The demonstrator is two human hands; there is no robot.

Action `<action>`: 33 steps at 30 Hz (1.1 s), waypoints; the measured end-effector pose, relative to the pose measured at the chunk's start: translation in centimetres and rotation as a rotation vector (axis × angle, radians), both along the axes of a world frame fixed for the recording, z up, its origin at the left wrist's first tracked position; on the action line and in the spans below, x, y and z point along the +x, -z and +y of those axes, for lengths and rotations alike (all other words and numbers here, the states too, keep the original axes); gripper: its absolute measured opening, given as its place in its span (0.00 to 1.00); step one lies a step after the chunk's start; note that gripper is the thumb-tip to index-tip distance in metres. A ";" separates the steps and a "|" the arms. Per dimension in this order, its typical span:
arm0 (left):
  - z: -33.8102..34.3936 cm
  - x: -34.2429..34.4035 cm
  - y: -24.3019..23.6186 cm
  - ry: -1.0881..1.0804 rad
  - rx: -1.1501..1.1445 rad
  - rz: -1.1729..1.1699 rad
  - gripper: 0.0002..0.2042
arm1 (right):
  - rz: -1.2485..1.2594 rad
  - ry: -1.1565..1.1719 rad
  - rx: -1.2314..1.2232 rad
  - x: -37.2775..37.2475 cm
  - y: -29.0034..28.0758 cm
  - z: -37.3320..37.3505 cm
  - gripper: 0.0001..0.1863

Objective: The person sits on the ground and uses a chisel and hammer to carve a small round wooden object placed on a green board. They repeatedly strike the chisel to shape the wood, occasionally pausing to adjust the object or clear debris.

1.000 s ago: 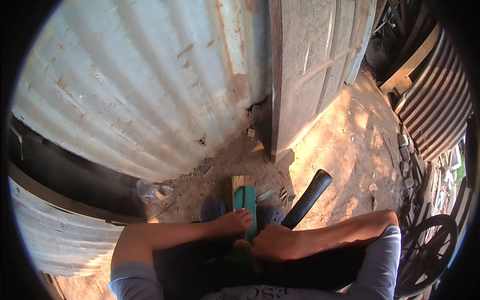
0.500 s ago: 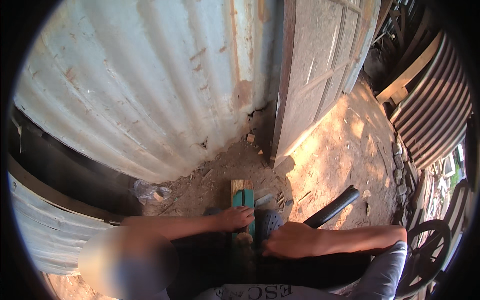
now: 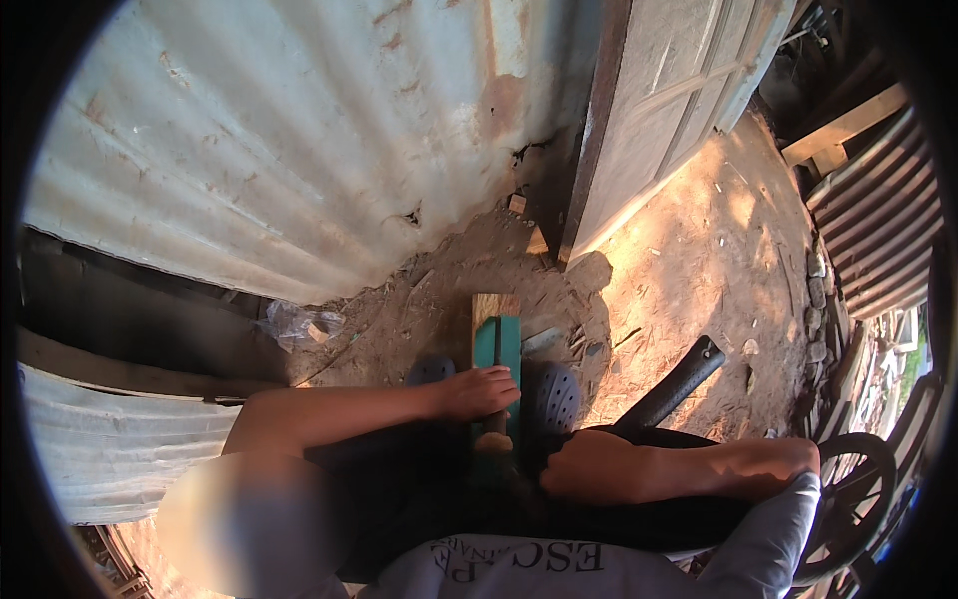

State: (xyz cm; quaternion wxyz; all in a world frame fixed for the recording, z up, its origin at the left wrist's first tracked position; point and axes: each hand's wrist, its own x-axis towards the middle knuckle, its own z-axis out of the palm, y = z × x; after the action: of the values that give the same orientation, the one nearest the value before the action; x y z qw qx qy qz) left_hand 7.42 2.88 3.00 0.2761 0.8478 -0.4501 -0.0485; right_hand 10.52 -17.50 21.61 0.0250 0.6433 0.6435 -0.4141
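Observation:
A long green-painted piece [image 3: 509, 344], with a dark groove down its length, runs away from me between my legs, and a bare wooden end [image 3: 495, 303] shows just beyond it. My left hand [image 3: 481, 392] lies across it, fingers curled over its top. Just below that hand a brown rounded part [image 3: 493, 441] shows; its kind is unclear. On the right, my right hand [image 3: 591, 466] is closed in a fist beside my thigh. A thick black handle [image 3: 674, 384] sticks out beyond the fist, which appears wrapped round it. The rest of that tool is hidden.
A corrugated metal wall [image 3: 299, 150] rises ahead, with a wooden door [image 3: 664, 120] standing beside it. Clear plastic [image 3: 289, 324] lies at the wall's foot. My dark shoes [image 3: 552, 397] flank the green piece. A black wheel [image 3: 853, 499] stands at right.
My view has tilted, so the wall, door and ground sit higher. Both hands keep their grips; the black handle's far end appears higher.

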 end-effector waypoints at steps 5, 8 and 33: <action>-0.8 0.0 0.2 -0.021 0.018 0.025 0.14 | 0.032 0.046 -0.048 0.4 0.4 0.0 0.16; -1.1 0.0 0.3 -0.027 0.015 0.025 0.14 | 0.139 0.048 -0.080 1.0 -0.1 0.1 0.16; -1.2 -0.2 1.3 -0.027 0.010 -0.016 0.15 | 0.117 -0.007 -0.104 0.4 0.6 0.5 0.17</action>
State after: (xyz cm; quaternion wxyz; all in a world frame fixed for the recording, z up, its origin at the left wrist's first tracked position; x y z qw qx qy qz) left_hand 7.24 1.66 1.71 0.2686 0.8556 -0.4406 -0.0402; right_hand 10.88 -16.97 21.04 0.0223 0.6135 0.6237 -0.4839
